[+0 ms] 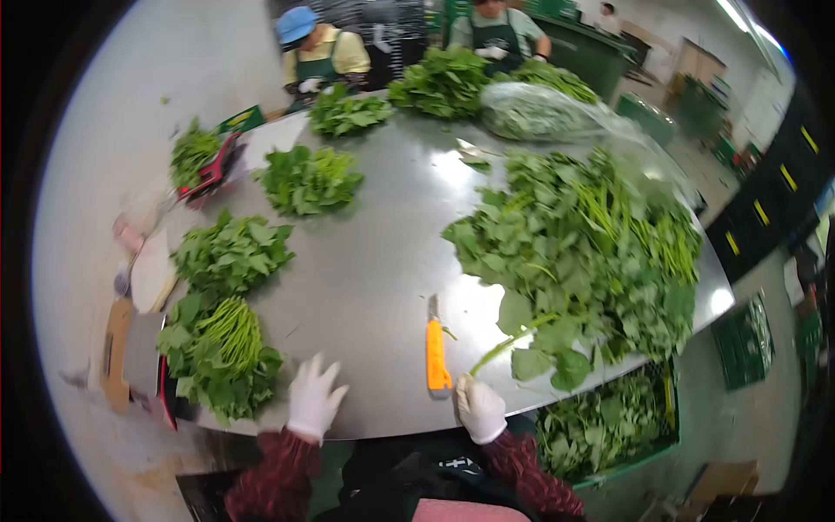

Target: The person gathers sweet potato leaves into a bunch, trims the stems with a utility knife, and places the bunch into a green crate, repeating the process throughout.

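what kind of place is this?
Probably a vegetable packing or trimming room: leafy greens in heaps on a metal table, an orange knife, and people in aprons across the table.

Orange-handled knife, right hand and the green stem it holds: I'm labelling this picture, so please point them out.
Orange-handled knife (436, 355), head view, on its handle.
Right hand (482, 411), head view, on its back.
Green stem (500, 350), head view, along its stalk.
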{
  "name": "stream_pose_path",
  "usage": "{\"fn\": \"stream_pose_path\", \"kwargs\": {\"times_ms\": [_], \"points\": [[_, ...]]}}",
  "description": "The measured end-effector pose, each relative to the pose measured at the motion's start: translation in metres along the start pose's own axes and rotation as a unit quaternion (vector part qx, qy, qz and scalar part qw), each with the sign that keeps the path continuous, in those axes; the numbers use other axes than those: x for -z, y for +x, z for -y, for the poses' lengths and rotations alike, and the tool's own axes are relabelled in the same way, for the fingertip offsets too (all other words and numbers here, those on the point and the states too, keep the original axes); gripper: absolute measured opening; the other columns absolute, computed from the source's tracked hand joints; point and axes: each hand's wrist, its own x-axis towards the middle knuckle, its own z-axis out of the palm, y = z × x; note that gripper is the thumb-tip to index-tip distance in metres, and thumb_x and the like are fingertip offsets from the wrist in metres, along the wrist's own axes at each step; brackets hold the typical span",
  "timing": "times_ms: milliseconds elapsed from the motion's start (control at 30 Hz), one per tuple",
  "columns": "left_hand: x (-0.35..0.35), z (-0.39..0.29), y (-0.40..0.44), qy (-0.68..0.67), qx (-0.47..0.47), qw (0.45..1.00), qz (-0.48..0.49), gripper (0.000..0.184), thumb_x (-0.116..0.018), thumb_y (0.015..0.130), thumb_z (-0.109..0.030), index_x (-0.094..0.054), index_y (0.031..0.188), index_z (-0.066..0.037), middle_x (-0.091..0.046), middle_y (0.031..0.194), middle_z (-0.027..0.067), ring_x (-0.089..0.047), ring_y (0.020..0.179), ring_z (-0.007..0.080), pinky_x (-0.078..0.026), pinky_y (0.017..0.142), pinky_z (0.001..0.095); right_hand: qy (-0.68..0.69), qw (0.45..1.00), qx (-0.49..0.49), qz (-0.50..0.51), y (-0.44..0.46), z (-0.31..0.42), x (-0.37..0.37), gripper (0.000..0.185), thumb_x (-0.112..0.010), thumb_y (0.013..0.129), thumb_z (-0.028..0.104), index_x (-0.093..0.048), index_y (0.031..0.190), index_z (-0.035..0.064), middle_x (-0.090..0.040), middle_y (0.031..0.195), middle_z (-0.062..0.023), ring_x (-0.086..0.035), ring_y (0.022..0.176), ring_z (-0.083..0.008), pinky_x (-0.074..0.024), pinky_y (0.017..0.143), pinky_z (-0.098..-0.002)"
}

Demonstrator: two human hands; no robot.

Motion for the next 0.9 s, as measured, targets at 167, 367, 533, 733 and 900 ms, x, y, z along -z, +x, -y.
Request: {"fn": "stream_pose_path", "kwargs": {"times_ms": [167, 367, 533, 733, 900], "points": [[-0.038, 0.035, -0.067, -0.186, 0.095, 0.976, -0.055, 0.025, -0.065, 0.070, -0.004, -0.062, 0.094, -0.004, -0.053, 0.107, 0.0145, -0.051, 0.098, 0.0301, -0.045, 0.079, 0.0380, 0.057, 0.997, -0.042, -0.018, 0.008, 0.005, 0.003, 0.022, -0.059, 0.085, 0.020, -0.052, 0.067, 0.0081, -0.050, 0.056, -0.0104, -0.050, 0.046, -0.0295, -0.0397, 0.044, -0.0407], [-0.039, -0.007, -0.027, -0.448, 0.079, 0.889, -0.055, 0.010, -0.060, 0.068, 0.010, -0.060, 0.073, 0.001, -0.057, 0.080, 0.0075, -0.057, 0.072, 0.0166, -0.046, 0.065, 0.0261, 0.080, 0.971, -0.225, -0.026, 0.035, 0.000, 0.019, 0.036, -0.054, 0.088, 0.033, -0.057, 0.068, 0.0030, -0.056, 0.054, -0.0142, -0.058, 0.051, -0.0296, -0.0455, 0.050, -0.0403], [-0.008, -0.134, 0.047, -0.621, -0.063, 0.781, 0.019, 0.017, -0.062, 0.068, 0.009, -0.064, 0.083, 0.001, -0.060, 0.096, 0.0092, -0.056, 0.091, 0.0186, -0.046, 0.081, 0.0291, -0.036, 0.952, -0.274, 0.132, 0.050, -0.010, 0.001, 0.048, -0.054, 0.080, 0.048, -0.061, 0.077, 0.0008, -0.061, 0.069, -0.0238, -0.062, 0.064, -0.0378, -0.0501, 0.061, -0.0439], [-0.042, -0.178, 0.086, -0.348, -0.233, 0.907, -0.045, 0.030, -0.065, 0.072, -0.008, -0.062, 0.102, -0.005, -0.050, 0.122, 0.0164, -0.045, 0.115, 0.0328, -0.036, 0.098, 0.0392, 0.370, 0.835, -0.403, 0.058, 0.035, -0.028, 0.054, 0.024, -0.052, 0.089, 0.023, -0.053, 0.077, 0.0022, -0.057, 0.063, -0.0078, -0.061, 0.053, -0.0174, -0.0465, 0.047, -0.0277], [-0.090, -0.135, 0.062, -0.195, -0.231, 0.950, -0.073, 0.026, -0.062, 0.073, -0.006, -0.061, 0.099, -0.005, -0.050, 0.120, 0.0177, -0.043, 0.114, 0.0372, -0.032, 0.100, 0.0449, 0.646, 0.657, -0.389, -0.025, -0.001, -0.033, 0.144, 0.025, -0.053, 0.091, 0.028, -0.048, 0.088, 0.0034, -0.056, 0.072, -0.0085, -0.054, 0.052, -0.0154, -0.0442, 0.048, -0.0265]]}}
